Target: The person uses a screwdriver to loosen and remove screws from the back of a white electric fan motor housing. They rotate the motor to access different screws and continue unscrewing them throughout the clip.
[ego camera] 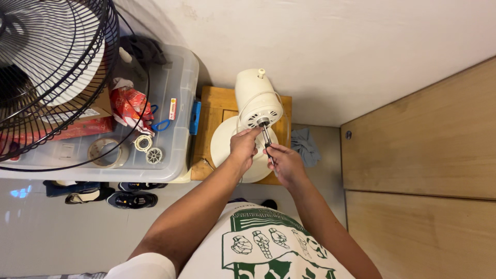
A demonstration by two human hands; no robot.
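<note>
Wooden surface (214,111) against the wall carries a cream fan motor (257,101); its metal shaft (266,137) juts out; left hand (244,146) fingers close near the shaft's base; right hand (285,164) fingers pinch its tip; clear storage bin (178,103) stands beside.

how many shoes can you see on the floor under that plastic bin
3, though more may be hidden under the clear plastic bin: a dark blue shoe at left, a black and tan sandal beside it, and a black sneaker to the right.
</note>
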